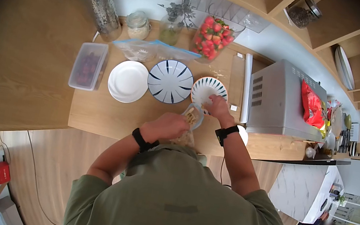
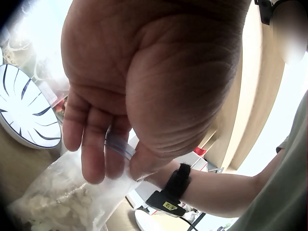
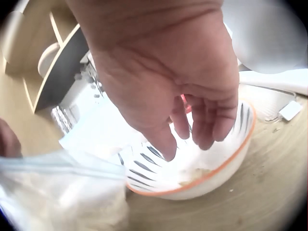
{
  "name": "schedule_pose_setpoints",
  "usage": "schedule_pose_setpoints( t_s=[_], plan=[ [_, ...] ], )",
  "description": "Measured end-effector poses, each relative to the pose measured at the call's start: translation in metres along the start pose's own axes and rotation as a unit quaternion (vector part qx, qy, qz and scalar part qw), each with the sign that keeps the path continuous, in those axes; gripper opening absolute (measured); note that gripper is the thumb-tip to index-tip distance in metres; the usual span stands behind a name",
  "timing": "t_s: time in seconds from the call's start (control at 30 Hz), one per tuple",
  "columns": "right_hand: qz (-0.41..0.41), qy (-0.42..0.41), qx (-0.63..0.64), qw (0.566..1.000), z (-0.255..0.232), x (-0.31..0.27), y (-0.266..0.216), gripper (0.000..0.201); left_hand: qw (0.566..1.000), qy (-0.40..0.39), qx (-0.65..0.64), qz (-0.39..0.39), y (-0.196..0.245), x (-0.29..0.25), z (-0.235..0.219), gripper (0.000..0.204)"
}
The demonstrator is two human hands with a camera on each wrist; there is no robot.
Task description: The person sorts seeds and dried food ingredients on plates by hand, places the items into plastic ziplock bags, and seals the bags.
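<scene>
My left hand grips the top edge of a clear plastic bag filled with pale food pieces, thumb and fingers pinching its rim. The bag sits on the wooden counter just in front of my body. My right hand hovers over an orange-rimmed striped bowl, fingers hanging down relaxed with nothing visible between them. A little pale food lies in the bowl. The bag is just left of the bowl.
Left of the bowl are a blue-striped plate and a white plate, then a lidded box of dark fruit. Behind stand strawberries, a jar and a zip bag. A microwave and a wrap roll are at right.
</scene>
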State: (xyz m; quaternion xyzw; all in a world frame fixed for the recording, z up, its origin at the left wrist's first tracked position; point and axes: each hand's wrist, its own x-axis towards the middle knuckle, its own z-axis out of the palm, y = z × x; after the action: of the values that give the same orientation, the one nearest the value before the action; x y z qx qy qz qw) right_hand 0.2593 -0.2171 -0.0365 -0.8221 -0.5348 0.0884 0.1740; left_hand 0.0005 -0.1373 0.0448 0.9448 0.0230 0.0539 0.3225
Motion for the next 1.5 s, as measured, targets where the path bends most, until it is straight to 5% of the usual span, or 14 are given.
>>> schedule_pose_setpoints(
  t_s=[0.13,0.2,0.33,0.53,0.63,0.7,0.83,0.93,1.0,1.1,1.23,1.3,1.4,1.5],
  plan=[
    [-0.048,0.017,-0.038,0.998,0.027,0.004,0.009,0.023,1.0,0.009,0.0,-0.003,0.0,-0.001,-0.001,0.009],
    [0.005,-0.049,0.015,0.999,0.036,0.011,0.01,0.017,1.0,0.008,0.002,-0.008,-0.001,-0.003,-0.001,0.009],
    [-0.041,-0.073,0.044,0.996,0.035,0.017,0.017,0.014,1.0,0.001,0.012,-0.014,0.0,-0.003,-0.002,0.008],
    [0.035,-0.043,0.131,0.99,0.02,0.02,0.023,0.013,1.0,0.006,0.008,-0.004,-0.002,-0.002,-0.001,0.008],
    [0.15,-0.061,0.25,0.955,0.007,0.02,0.029,0.01,1.0,0.007,0.002,-0.001,-0.002,-0.001,0.0,0.008],
    [0.196,-0.043,0.522,0.829,-0.005,0.015,0.023,0.006,1.0,0.007,0.001,0.0,-0.001,-0.001,-0.002,0.008],
    [0.126,-0.077,0.565,0.812,-0.035,-0.005,-0.014,0.005,1.0,0.003,0.001,-0.001,-0.001,-0.001,-0.002,0.008],
    [0.041,-0.118,0.45,0.884,-0.046,-0.026,-0.062,0.003,1.0,0.007,-0.008,0.002,-0.002,0.001,0.0,0.008],
    [-0.163,-0.08,0.225,0.957,-0.053,-0.035,-0.084,0.008,1.0,0.005,0.002,0.005,0.0,0.002,-0.003,0.008],
    [-0.183,-0.107,0.228,0.95,-0.055,-0.041,-0.096,0.006,1.0,0.012,0.002,0.011,0.0,0.002,-0.003,0.009],
    [-0.023,-0.046,0.291,0.955,-0.046,-0.028,-0.067,0.011,1.0,0.001,-0.006,-0.006,-0.002,0.0,-0.001,0.008],
    [0.117,-0.004,0.194,0.974,-0.034,-0.013,-0.039,0.018,1.0,-0.006,-0.002,-0.004,-0.002,0.0,-0.002,0.008],
    [0.049,-0.078,-0.011,0.996,-0.003,0.002,0.002,0.022,1.0,-0.012,0.005,0.001,0.002,0.002,-0.007,0.007],
    [0.014,-0.058,-0.041,0.997,0.032,0.011,0.023,0.024,1.0,-0.009,0.005,-0.002,0.004,0.0,-0.01,0.007]
  ],
)
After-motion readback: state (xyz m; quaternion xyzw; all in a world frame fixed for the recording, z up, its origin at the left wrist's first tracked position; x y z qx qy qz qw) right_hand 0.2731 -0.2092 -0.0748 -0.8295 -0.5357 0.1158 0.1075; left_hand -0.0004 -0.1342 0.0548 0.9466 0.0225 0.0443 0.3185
